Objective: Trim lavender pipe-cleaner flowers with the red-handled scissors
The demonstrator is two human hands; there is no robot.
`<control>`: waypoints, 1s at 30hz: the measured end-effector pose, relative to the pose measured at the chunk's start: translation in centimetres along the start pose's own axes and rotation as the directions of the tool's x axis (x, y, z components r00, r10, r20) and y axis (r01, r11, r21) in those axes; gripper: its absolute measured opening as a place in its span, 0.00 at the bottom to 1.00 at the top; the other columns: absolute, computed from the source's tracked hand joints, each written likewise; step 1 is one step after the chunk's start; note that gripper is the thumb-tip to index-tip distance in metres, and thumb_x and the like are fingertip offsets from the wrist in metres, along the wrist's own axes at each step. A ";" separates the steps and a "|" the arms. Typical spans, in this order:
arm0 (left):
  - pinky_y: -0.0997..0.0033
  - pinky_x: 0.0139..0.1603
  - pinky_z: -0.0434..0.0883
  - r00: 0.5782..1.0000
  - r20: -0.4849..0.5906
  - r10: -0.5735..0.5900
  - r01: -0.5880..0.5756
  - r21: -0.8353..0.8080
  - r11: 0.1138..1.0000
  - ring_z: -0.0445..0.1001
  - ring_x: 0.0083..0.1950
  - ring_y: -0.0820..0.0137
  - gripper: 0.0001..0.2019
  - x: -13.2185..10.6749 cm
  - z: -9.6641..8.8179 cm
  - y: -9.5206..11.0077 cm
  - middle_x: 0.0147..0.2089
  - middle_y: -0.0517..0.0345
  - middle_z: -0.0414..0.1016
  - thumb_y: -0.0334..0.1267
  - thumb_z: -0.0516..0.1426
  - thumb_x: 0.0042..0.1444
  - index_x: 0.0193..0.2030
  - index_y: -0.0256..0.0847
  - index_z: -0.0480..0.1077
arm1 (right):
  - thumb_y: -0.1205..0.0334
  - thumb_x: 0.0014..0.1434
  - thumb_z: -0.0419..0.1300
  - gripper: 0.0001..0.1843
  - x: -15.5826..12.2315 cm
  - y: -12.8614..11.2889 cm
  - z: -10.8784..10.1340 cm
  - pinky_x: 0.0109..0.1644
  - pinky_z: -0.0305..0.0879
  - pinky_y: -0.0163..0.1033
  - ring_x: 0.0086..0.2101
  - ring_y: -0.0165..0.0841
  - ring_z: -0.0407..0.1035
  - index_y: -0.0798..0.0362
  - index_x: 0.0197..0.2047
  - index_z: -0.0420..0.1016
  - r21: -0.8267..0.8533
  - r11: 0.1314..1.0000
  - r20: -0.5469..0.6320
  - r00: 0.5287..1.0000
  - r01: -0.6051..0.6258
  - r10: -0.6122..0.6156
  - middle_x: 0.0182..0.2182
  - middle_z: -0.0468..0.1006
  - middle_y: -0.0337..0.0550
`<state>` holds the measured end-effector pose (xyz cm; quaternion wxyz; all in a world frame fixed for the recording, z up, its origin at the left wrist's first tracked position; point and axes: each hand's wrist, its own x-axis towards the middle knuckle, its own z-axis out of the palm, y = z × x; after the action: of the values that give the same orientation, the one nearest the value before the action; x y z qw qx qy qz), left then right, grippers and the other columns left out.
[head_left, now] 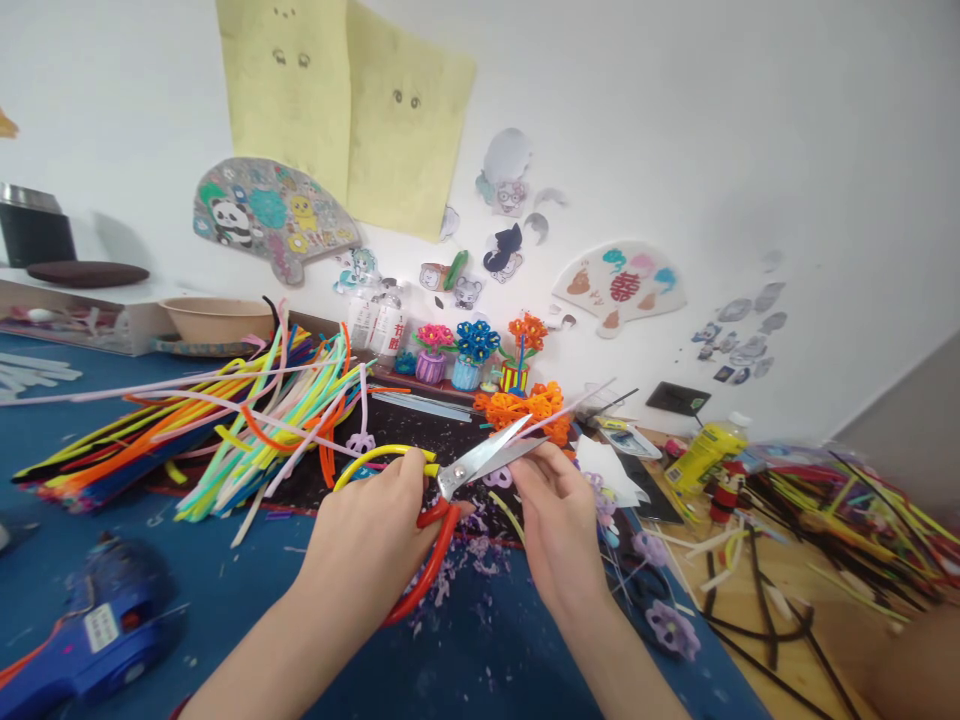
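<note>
My left hand [375, 535] grips the red and yellow handles of a pair of scissors [480, 458], whose silver blades point up and right. Just to the right, my right hand [559, 520] pinches a thin pale pink pipe cleaner [585, 397] that runs up and right past the blade tips. The blades sit close together at the cleaner. Purple fuzz clippings [480, 555] lie on the dark mat under both hands.
A big fan of coloured pipe cleaners [210, 420] lies left on the blue table. A blue glue gun [105, 625] is at lower left. Small pipe-cleaner flower pots [476, 360], orange flowers [529, 405], a yellow bottle [705, 450] and dark cleaners [847, 520] stand right.
</note>
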<state>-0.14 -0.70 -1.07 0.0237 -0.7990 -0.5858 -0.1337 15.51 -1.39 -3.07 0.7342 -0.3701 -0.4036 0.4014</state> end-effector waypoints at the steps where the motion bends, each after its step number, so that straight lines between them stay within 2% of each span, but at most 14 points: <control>1: 0.66 0.24 0.63 1.000 -0.002 0.002 -0.002 0.004 1.000 0.78 0.34 0.52 0.16 0.0 0.0 0.0 0.31 0.52 0.77 0.53 0.44 0.60 0.35 0.43 0.61 | 0.65 0.49 0.67 0.08 0.0 0.0 0.0 0.46 0.66 0.38 0.42 0.36 0.72 0.53 0.36 0.77 0.002 1.000 -0.002 1.000 0.001 -0.001 0.37 0.80 0.44; 10: 0.68 0.25 0.63 0.999 0.042 -0.016 0.018 -0.045 0.999 0.78 0.34 0.55 0.15 0.2 -0.1 0.1 0.31 0.54 0.77 0.53 0.46 0.59 0.35 0.44 0.62 | 0.62 0.48 0.68 0.09 0.1 0.1 0.0 0.48 0.65 0.40 0.40 0.35 0.72 0.53 0.34 0.77 0.000 1.000 -0.016 1.000 -0.013 0.013 0.36 0.79 0.43; 18: 0.69 0.26 0.61 0.995 0.097 -0.020 0.027 -0.073 0.997 0.78 0.36 0.54 0.16 0.2 -0.6 -0.1 0.32 0.54 0.78 0.55 0.47 0.58 0.35 0.45 0.64 | 0.61 0.49 0.67 0.11 0.5 -0.2 -0.4 0.49 0.66 0.42 0.42 0.37 0.72 0.54 0.38 0.78 -0.033 0.999 0.040 0.998 -0.039 0.040 0.38 0.80 0.45; 30: 0.71 0.24 0.56 0.995 0.102 0.021 -0.014 -0.068 0.998 0.78 0.34 0.55 0.19 0.3 -0.7 -0.3 0.27 0.56 0.77 0.57 0.46 0.58 0.31 0.45 0.65 | 0.59 0.50 0.66 0.09 1.1 -0.1 -1.1 0.41 0.69 0.39 0.34 0.35 0.73 0.53 0.34 0.78 -0.249 0.965 0.042 0.997 0.080 -0.072 0.32 0.81 0.42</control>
<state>-0.44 -0.50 -0.36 -0.0321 -0.8102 -0.5745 -0.1116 16.90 -0.74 -3.08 0.6898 -0.4375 -0.4767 0.3249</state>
